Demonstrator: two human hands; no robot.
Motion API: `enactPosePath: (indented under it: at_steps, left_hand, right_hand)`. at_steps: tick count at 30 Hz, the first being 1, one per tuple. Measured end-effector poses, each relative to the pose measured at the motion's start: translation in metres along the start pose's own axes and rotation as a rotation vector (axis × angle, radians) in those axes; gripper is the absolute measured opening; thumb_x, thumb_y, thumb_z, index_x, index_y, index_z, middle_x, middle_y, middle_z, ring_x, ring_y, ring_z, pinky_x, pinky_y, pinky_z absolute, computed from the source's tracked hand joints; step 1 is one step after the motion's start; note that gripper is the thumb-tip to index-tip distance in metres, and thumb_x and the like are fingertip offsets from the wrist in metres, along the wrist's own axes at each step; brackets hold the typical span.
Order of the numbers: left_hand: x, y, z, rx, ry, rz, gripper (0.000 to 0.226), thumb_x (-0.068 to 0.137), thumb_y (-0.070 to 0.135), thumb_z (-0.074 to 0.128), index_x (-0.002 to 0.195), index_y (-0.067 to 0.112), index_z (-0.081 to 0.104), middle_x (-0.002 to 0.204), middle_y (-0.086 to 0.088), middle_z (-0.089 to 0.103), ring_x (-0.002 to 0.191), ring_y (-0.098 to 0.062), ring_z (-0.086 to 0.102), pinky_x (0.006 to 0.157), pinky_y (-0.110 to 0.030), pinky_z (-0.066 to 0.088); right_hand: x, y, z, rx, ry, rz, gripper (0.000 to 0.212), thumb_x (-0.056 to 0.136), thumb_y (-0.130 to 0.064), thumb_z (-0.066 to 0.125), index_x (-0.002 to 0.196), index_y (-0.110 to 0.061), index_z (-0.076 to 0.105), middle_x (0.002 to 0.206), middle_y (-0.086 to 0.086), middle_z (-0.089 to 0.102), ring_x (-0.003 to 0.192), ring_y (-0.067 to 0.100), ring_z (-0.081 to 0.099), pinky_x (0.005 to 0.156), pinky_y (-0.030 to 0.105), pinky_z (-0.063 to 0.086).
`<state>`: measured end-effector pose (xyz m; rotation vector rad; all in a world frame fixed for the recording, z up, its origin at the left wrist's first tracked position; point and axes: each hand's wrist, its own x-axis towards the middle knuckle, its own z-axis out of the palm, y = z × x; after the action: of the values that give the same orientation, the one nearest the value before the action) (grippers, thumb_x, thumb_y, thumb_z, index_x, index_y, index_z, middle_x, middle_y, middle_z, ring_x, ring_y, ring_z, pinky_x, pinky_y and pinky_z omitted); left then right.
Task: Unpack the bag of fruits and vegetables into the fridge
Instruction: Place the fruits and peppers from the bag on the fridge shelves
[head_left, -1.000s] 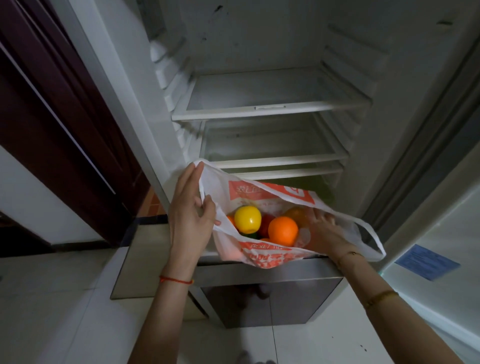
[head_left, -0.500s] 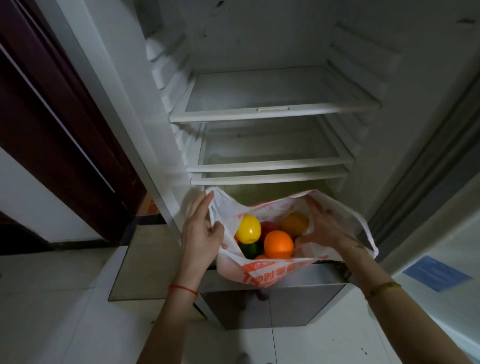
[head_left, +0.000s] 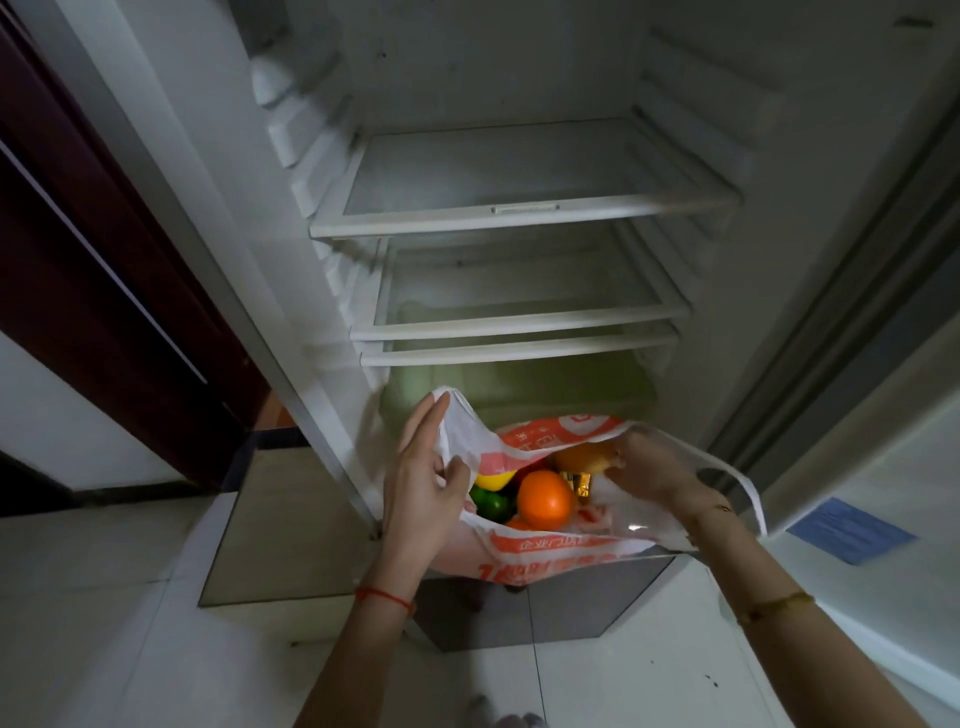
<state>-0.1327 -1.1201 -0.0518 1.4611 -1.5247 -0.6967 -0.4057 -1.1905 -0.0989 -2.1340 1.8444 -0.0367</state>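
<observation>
holding the bag (head_left: 545, 556) open at the fridge (head_left: 519, 208) foot, left hand (head_left: 423, 483) pinches its left rim; right hand (head_left: 644, 467) is inside the mouth, fingers closing on an orange-yellow fruit (head_left: 576, 457) at the far right, nearest that hand. orange (head_left: 544, 497), yellow (head_left: 491, 479) and green (head_left: 491, 506) pieces lie left of it. lower contents hidden; shelves bare above

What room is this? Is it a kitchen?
Probably a kitchen or a room beside one: an open fridge with bare shelves, a tiled floor, and a bag of fruit held at the fridge.
</observation>
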Motion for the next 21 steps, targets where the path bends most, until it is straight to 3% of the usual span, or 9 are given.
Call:
enactPosePath:
  at_steps: [2, 4, 7, 9, 12, 15, 18, 21]
  left_hand:
    - [-0.001, 0.001, 0.004, -0.029, -0.015, -0.001, 0.067, 0.089, -0.005, 0.058, 0.148, 0.020, 0.040, 0.150, 0.023, 0.028, 0.056, -0.007, 0.050, 0.053, -0.011, 0.045]
    - [-0.003, 0.003, 0.007, -0.055, -0.029, 0.007, 0.067, 0.089, -0.006, 0.058, 0.148, 0.020, 0.039, 0.152, 0.017, 0.030, 0.059, -0.003, 0.050, 0.055, -0.011, 0.045]
    - [-0.006, 0.007, 0.012, -0.047, -0.040, 0.023, 0.069, 0.089, -0.005, 0.058, 0.149, 0.021, 0.038, 0.154, 0.015, 0.030, 0.061, -0.002, 0.051, 0.056, -0.011, 0.046]
    - [-0.005, 0.008, 0.013, -0.039, -0.033, 0.044, 0.069, 0.089, -0.005, 0.057, 0.149, 0.022, 0.037, 0.154, 0.016, 0.029, 0.058, -0.005, 0.048, 0.054, -0.011, 0.045]
    - [0.001, 0.011, 0.008, -0.031, 0.013, 0.088, 0.070, 0.088, -0.006, 0.057, 0.149, 0.023, 0.038, 0.154, 0.021, 0.027, 0.059, -0.007, 0.050, 0.055, -0.015, 0.049]
    - [0.009, 0.013, 0.000, 0.014, 0.057, 0.138, 0.070, 0.088, -0.005, 0.058, 0.149, 0.022, 0.038, 0.152, 0.021, 0.027, 0.060, -0.010, 0.049, 0.056, -0.018, 0.050]
    - [0.012, 0.012, -0.004, 0.027, 0.063, 0.148, 0.071, 0.088, -0.005, 0.057, 0.150, 0.023, 0.037, 0.156, 0.010, 0.029, 0.067, -0.006, 0.051, 0.057, -0.011, 0.046]
    - [0.010, 0.008, -0.005, 0.023, 0.065, 0.127, 0.071, 0.088, -0.005, 0.058, 0.150, 0.022, 0.037, 0.157, 0.008, 0.028, 0.061, -0.002, 0.054, 0.055, -0.012, 0.047]
  right_hand:
    - [-0.007, 0.003, 0.000, -0.047, -0.119, 0.084, 0.029, 0.090, -0.017, 0.063, 0.118, -0.015, 0.062, 0.117, 0.001, 0.066, 0.098, 0.016, 0.063, 0.080, 0.019, 0.045]
    - [-0.014, 0.009, 0.004, -0.046, -0.156, 0.106, 0.040, 0.088, -0.012, 0.064, 0.128, -0.017, 0.057, 0.119, 0.003, 0.066, 0.098, 0.017, 0.064, 0.078, 0.018, 0.044]
    - [-0.025, 0.015, 0.008, 0.021, -0.097, 0.086, 0.072, 0.087, -0.007, 0.062, 0.148, -0.026, 0.030, 0.131, 0.006, 0.060, 0.083, 0.014, 0.061, 0.066, 0.015, 0.045]
    - [-0.026, 0.017, 0.010, 0.035, -0.044, 0.070, 0.086, 0.087, -0.004, 0.060, 0.153, -0.029, 0.011, 0.149, 0.008, 0.043, 0.084, 0.017, 0.063, 0.056, 0.011, 0.040]
    - [-0.025, 0.014, 0.011, -0.009, -0.024, 0.048, 0.092, 0.088, -0.007, 0.061, 0.155, -0.025, 0.000, 0.162, 0.008, 0.011, 0.090, 0.020, 0.063, 0.061, 0.014, 0.045]
    - [-0.022, 0.007, 0.014, -0.010, 0.009, 0.059, 0.088, 0.087, -0.014, 0.065, 0.154, -0.021, 0.009, 0.155, 0.016, 0.028, 0.113, 0.029, 0.060, 0.088, 0.028, 0.053]
    - [-0.023, 0.000, 0.015, 0.021, 0.083, 0.061, 0.076, 0.088, -0.014, 0.063, 0.149, -0.024, 0.019, 0.131, 0.012, 0.055, 0.097, 0.021, 0.063, 0.076, 0.021, 0.050]
    - [-0.025, 0.002, 0.020, 0.058, 0.039, -0.011, 0.070, 0.091, -0.031, 0.062, 0.147, -0.030, 0.021, 0.117, 0.003, 0.061, 0.085, 0.009, 0.060, 0.075, 0.019, 0.052]
